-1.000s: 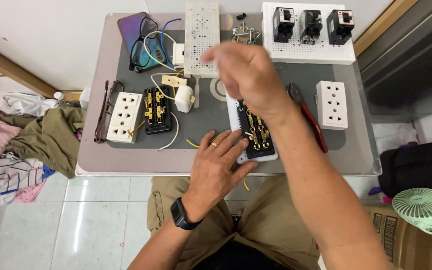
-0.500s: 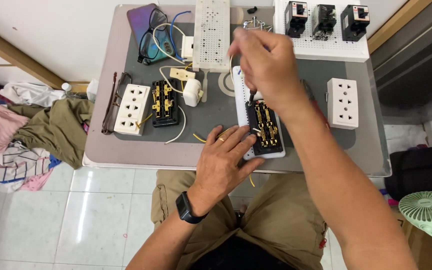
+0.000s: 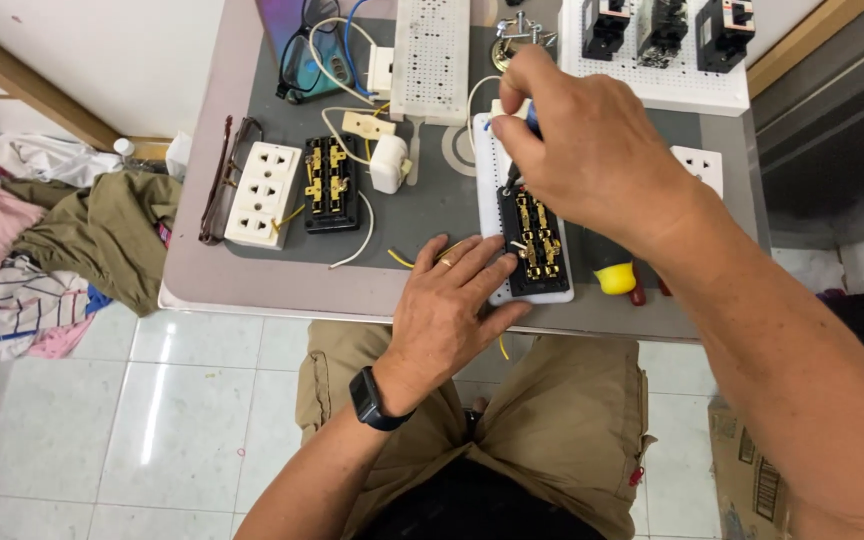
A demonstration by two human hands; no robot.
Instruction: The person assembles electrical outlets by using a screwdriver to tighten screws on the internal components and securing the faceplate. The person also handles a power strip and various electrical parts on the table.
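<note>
The desk (image 3: 252,285) is a small grey-topped one with a darker mat laid over it, pushed up against a white wall, and it is crowded. Near its front edge lies an opened socket strip (image 3: 532,240) — black inside with brass contacts, in a white frame. The left hand (image 3: 452,310) lies flat on the desk just beside it, fingers (image 3: 477,265) spread and touching the strip's left edge, a ring on one finger and a dark watch on the wrist. The right hand (image 3: 592,150) is above the strip's far end, fingers closed around a small screwdriver (image 3: 524,150) whose tip points down onto the strip. A yellow-handled tool (image 3: 612,275) lies to the right, partly under the forearm. Further left sit another open black socket insert (image 3: 330,185), a white three-outlet cover (image 3: 264,195), a white plug (image 3: 389,163) with loose wires, and spectacles (image 3: 220,180). At the back stand a white perforated board (image 3: 432,55) and black breakers (image 3: 667,25). Clothes (image 3: 62,230) are heaped on the white tiled floor (image 3: 102,420) to the left.
</note>
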